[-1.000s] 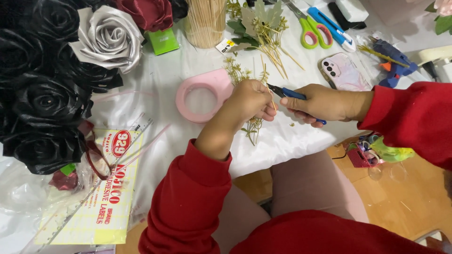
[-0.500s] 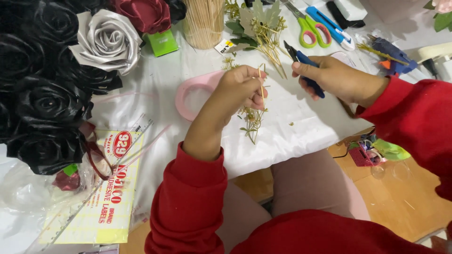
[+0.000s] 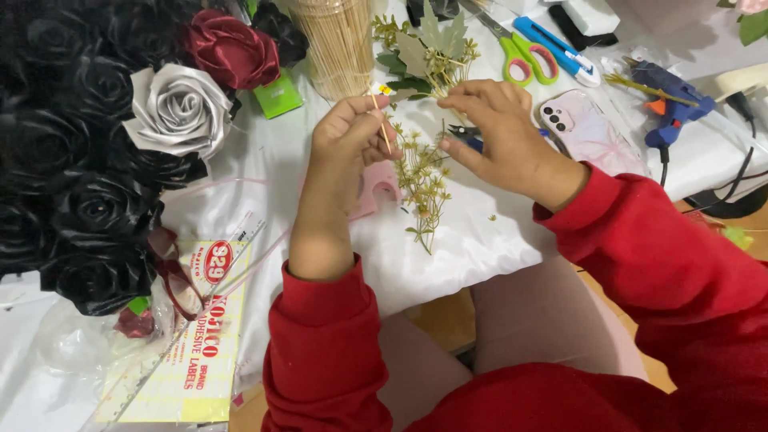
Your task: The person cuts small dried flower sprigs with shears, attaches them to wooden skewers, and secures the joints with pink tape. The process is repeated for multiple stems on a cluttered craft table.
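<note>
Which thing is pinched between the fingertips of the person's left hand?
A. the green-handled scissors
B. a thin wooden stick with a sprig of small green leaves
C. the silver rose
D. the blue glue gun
B: the left hand pinches a thin wooden stick against the sprig, while the scissors, glue gun and silver rose lie untouched.

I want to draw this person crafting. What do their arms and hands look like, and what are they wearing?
Both arms wear long, bright red sleeves with ribbed cuffs pushed up a little above the wrists. The left hand and right hand are bare: no gloves, rings, watch or bracelets that I can see.
</note>
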